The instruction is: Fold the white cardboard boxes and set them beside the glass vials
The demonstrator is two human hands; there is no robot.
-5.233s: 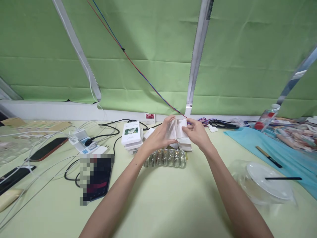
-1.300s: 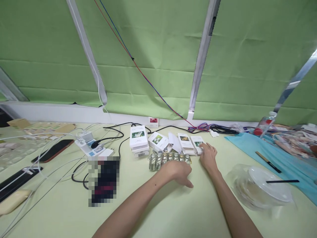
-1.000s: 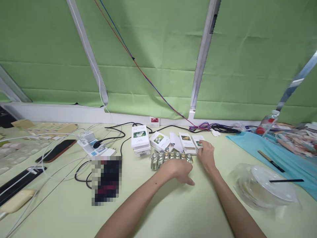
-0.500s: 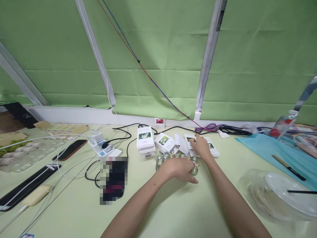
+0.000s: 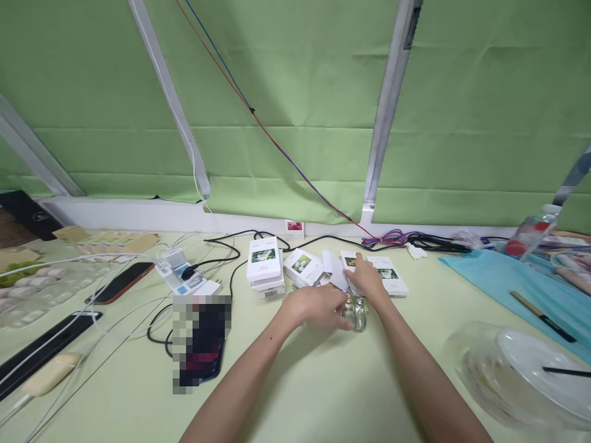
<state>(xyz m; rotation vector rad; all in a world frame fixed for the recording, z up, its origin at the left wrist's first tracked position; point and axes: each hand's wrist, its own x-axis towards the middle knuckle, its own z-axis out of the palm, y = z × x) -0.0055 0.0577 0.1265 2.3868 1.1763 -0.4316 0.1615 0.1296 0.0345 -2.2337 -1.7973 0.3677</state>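
Observation:
A row of small clear glass bottles [image 5: 359, 312] stands on the table, its left part hidden behind my left hand [image 5: 318, 307]. The fingers of this hand are partly stretched, with a gap between them, close against the bottles. My right hand [image 5: 368, 277] is closed around a white box [image 5: 349, 259] with an orange flower picture, just behind the bottles. To its right lies another white box [image 5: 390, 275] with a white flower picture. A white box [image 5: 302, 266] on the left lies tilted, beside an open white flap [image 5: 333, 271].
Stacked white boxes [image 5: 265, 261] stand at centre left. A phone [image 5: 203, 344], partly blurred out, and a power strip [image 5: 182, 274] with cables lie left. On the right are a lidded plastic tub [image 5: 535, 363], a blue cloth [image 5: 489, 277] with a knife [image 5: 542, 315], and a bottle [image 5: 530, 231].
My left hand has moved left along the bottle row and now covers more of it. The right hand has stayed at the same box. The view has shifted slightly.

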